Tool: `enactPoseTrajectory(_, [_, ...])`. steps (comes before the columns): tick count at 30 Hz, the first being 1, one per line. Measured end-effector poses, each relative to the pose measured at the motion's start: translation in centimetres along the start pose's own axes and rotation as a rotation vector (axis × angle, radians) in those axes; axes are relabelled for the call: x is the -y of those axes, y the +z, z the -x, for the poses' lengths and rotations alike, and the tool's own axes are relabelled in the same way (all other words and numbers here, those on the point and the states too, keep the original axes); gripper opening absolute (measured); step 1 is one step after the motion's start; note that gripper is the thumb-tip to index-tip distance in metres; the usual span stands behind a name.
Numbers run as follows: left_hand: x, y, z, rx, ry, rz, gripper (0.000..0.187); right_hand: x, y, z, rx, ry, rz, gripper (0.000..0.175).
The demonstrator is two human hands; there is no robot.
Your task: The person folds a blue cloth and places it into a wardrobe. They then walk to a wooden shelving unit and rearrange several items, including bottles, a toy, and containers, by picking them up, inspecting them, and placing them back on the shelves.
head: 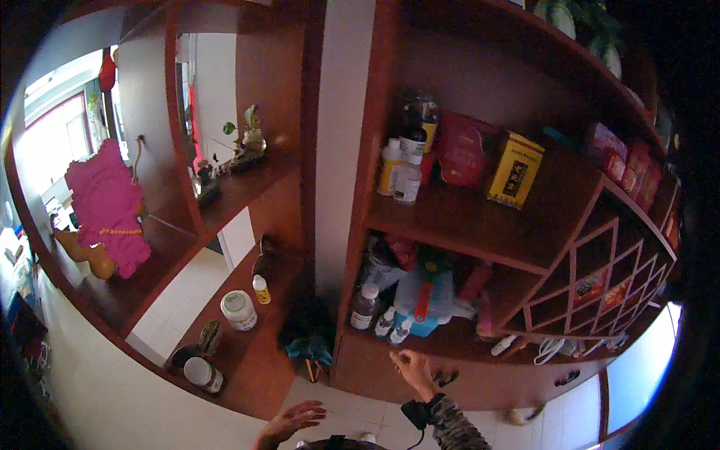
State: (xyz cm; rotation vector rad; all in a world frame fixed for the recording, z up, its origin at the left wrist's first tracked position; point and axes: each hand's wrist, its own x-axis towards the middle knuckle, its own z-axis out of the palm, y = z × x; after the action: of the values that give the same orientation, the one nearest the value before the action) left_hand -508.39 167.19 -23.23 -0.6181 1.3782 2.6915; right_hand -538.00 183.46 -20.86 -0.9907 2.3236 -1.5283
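Note:
My right hand (415, 371) is raised in front of the lower shelf edge, its fingers curled, just below two small white-capped bottles (400, 331); whether it pinches anything small cannot be told. A dark band with a small black device is on that wrist. My left hand (297, 419) is low over the floor with its fingers spread and nothing in them. Beside the small bottles stand a brown bottle with a white cap (365, 306) and a blue box (423, 326). A plastic bag (430, 292) with a red strip lies behind them.
The upper shelf holds several bottles (406, 183), a red pouch (462, 149) and a yellow box (516, 171). A wooden lattice (599, 281) spans the right compartment. To the left, jars (239, 310) and a small yellow-and-white bottle (261, 289) stand on a wooden shelf. Drawer handles (446, 378) stick out below.

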Motion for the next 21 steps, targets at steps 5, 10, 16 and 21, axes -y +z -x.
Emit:
enactPoseTrajectory(5, [-0.4,-0.3,-0.6,0.012,0.039,0.019,0.043,14.4,-5.6,-3.7,-0.224,-0.581,0.415,0.016])
enactPoseTrajectory(10, [-1.8,-0.1,0.1,0.018,0.124,0.069,0.04,23.4,-9.2,-13.8,-0.377,-0.633,0.212,0.03])
enactPoseTrajectory(16, [-2.3,0.7,1.6,-0.054,0.197,0.081,0.038,24.6,-7.5,-23.4,-0.442,-0.418,0.298,0.054])
enactPoseTrajectory(21, [-2.8,0.9,2.9,-0.107,0.215,0.023,0.037,23.7,-6.2,-25.5,-0.426,-0.217,0.344,0.055])
